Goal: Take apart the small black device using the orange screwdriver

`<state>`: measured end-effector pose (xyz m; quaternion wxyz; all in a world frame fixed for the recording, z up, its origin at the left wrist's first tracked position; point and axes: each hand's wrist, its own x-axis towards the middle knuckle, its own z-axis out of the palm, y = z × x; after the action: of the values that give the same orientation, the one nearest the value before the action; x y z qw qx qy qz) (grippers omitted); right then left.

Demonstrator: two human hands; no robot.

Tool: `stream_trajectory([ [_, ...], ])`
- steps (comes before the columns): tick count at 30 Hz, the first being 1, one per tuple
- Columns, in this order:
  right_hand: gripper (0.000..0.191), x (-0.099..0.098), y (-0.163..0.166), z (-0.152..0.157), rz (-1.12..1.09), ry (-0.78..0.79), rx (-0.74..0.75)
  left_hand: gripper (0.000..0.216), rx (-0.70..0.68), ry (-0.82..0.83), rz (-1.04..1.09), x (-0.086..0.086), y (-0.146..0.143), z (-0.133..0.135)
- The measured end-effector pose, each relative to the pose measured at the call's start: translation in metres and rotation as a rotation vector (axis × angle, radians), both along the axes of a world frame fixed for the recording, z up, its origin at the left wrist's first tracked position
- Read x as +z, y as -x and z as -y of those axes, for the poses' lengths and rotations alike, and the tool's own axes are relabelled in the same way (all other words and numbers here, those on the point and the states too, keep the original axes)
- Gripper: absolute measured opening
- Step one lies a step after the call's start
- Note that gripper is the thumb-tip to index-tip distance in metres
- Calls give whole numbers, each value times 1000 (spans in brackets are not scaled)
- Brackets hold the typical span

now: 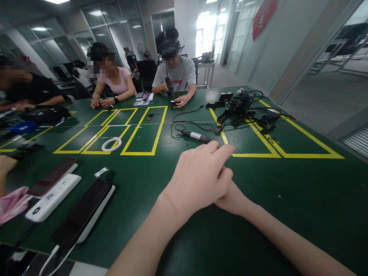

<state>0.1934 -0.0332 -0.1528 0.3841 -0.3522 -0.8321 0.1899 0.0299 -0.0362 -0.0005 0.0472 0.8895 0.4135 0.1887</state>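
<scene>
My left hand [201,178] lies on top of my right hand [234,201] on the green table [287,191]. The left fingers are stretched forward and held close together, with nothing in them. Their tips end just short of a black and silver electric screwdriver [195,135] that lies on the table with its cable looping away. My right hand is mostly covered by the left, so its fingers are hidden.
Yellow tape boxes [143,130] mark the table; one holds a white cable coil [111,144]. A tangle of black cables [244,107] lies far right. Phones on white power banks [83,212] sit near left. Three people sit across and to the left.
</scene>
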Motion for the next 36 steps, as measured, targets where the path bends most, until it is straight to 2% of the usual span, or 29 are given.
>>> stream_trajectory([
  [3,18,0,0,0,24,11,0,38,-11,-13,43,-6,4,5],
  [8,2,0,1,0,70,-24,-3,22,-29,23,198,-14,17,8],
  [14,11,-2,0,0,85,-38,8,31,-112,207,404,-13,32,9],
  [17,18,-2,-2,0,120,-8,8,16,-112,404,539,-12,38,0],
  [20,18,-1,-2,0,124,9,1,22,-140,675,683,-11,44,-14],
  [23,14,0,-3,0,118,-8,4,33,-315,977,822,-16,47,-26],
  [24,13,-1,-3,-1,120,-14,8,36,-378,1046,873,-19,47,-29],
  [25,12,-1,-4,-1,121,-19,11,37,-385,1081,908,-22,46,-30],
  [28,10,-2,-5,-1,108,-49,13,36,-392,1091,979,-29,41,-31],
  [32,11,-3,-6,-2,104,-67,7,38,-342,998,977,-31,33,-29],
  [34,12,-3,-7,-2,110,-60,2,38,-326,914,928,-28,31,-29],
  [36,14,-3,-7,-2,116,-56,-3,34,-292,749,818,-25,28,-30],
])
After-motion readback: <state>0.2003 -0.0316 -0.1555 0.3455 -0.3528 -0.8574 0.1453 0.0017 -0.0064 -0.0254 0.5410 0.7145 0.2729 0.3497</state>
